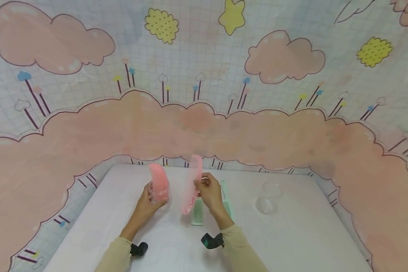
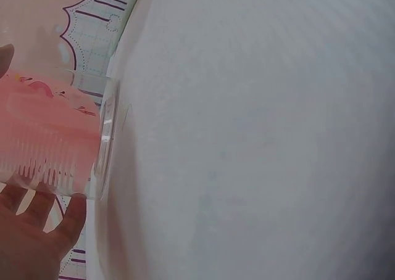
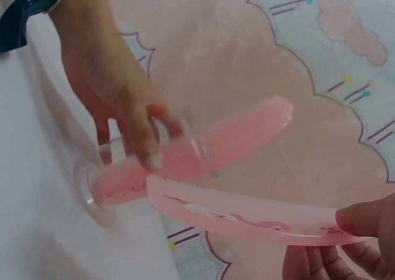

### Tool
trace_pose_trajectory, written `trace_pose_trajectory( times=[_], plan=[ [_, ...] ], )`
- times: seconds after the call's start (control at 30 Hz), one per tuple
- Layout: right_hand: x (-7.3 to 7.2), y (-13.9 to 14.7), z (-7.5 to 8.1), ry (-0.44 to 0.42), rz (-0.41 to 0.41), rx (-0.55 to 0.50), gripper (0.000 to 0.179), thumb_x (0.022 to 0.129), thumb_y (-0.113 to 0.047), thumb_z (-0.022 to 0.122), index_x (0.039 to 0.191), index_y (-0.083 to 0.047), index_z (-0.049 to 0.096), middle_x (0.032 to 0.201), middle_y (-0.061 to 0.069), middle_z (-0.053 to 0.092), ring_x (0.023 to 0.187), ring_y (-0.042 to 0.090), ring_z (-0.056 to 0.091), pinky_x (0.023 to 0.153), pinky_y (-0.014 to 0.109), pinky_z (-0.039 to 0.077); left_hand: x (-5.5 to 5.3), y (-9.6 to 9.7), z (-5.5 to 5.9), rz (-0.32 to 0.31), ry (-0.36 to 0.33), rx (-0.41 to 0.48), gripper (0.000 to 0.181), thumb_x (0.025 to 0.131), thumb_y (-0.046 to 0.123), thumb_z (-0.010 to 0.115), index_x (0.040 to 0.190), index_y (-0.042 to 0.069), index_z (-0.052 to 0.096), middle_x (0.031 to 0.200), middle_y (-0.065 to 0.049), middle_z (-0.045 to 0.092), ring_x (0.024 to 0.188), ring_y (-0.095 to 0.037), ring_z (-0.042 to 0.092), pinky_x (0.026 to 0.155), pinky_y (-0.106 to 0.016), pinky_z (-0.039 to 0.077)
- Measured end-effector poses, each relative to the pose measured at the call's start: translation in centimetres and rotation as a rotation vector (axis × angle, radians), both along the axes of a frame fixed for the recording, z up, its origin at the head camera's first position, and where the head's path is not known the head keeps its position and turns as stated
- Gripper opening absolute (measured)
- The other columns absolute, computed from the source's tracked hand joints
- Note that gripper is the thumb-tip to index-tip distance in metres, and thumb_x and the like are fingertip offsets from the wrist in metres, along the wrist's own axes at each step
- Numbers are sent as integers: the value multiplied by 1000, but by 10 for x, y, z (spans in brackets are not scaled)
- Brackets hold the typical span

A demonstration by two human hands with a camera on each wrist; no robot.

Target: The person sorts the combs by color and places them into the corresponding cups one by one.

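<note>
My left hand [image 1: 145,206] grips a clear plastic cup [image 2: 108,135] with a pink comb [image 1: 159,176] standing in it. The comb's upper part leans out above the rim, and its teeth [image 2: 46,160] show through the cup wall in the left wrist view. Between thumb and fingers my right hand [image 1: 211,193] pinches a second pink comb [image 3: 234,215], held tilted in the air to the right of the cup. Small printed figures decorate this comb's side. Beneath and beside the right hand, two green combs [image 1: 197,213] [image 1: 224,190] lie on the table, partly covered by it.
Farther right on the white table [image 1: 302,234] there is a clear, round-rimmed plastic cup or container [image 1: 266,205], apparently lying on its side. A patterned cloth backdrop [image 1: 204,132] with clouds rises behind the table. Each wrist wears a dark camera mount [image 1: 212,241].
</note>
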State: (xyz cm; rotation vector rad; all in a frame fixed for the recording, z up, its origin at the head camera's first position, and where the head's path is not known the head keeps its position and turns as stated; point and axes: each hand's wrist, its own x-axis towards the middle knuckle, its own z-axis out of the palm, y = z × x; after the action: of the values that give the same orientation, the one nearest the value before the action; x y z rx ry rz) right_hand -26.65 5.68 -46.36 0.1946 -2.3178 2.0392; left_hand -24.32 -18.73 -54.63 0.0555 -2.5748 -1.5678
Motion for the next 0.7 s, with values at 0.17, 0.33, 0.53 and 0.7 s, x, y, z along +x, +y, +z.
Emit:
trace_pose_trajectory(
  times=[0.17, 0.33, 0.53, 0.7],
  plan=[
    [5, -2, 10, 37, -9, -44, 24, 92, -17, 69, 112, -5, 63, 91, 15, 70, 71, 12, 64, 62, 29, 59, 0, -1, 1, 2, -9, 3, 104, 83, 45, 76, 157, 12, 10, 160, -20, 24, 143, -46, 33, 113, -61, 33],
    [16, -2, 27, 50, -4, -58, 24, 92, -12, 67, 114, -2, 62, 94, 18, 69, 74, 16, 64, 67, 38, 62, 0, -1, 0, 8, -12, 6, 104, 83, 42, 77, 157, 11, 10, 160, -20, 24, 142, -46, 33, 113, -62, 33],
    [17, -1, 25, 81, -2, -80, 23, 93, -14, 67, 114, -8, 63, 96, 14, 69, 77, 15, 66, 66, 30, 61, 2, 0, 3, 5, -21, 4, 104, 84, 45, 75, 157, 12, 9, 160, -20, 24, 143, -45, 32, 114, -62, 32],
    [20, -5, 27, 129, 32, -133, 24, 91, -10, 69, 113, -4, 63, 98, 20, 68, 78, 14, 65, 66, 29, 61, 3, 1, 4, 6, -10, 3, 100, 86, 40, 75, 157, 12, 11, 161, -19, 24, 144, -45, 31, 113, -63, 31]
  ],
)
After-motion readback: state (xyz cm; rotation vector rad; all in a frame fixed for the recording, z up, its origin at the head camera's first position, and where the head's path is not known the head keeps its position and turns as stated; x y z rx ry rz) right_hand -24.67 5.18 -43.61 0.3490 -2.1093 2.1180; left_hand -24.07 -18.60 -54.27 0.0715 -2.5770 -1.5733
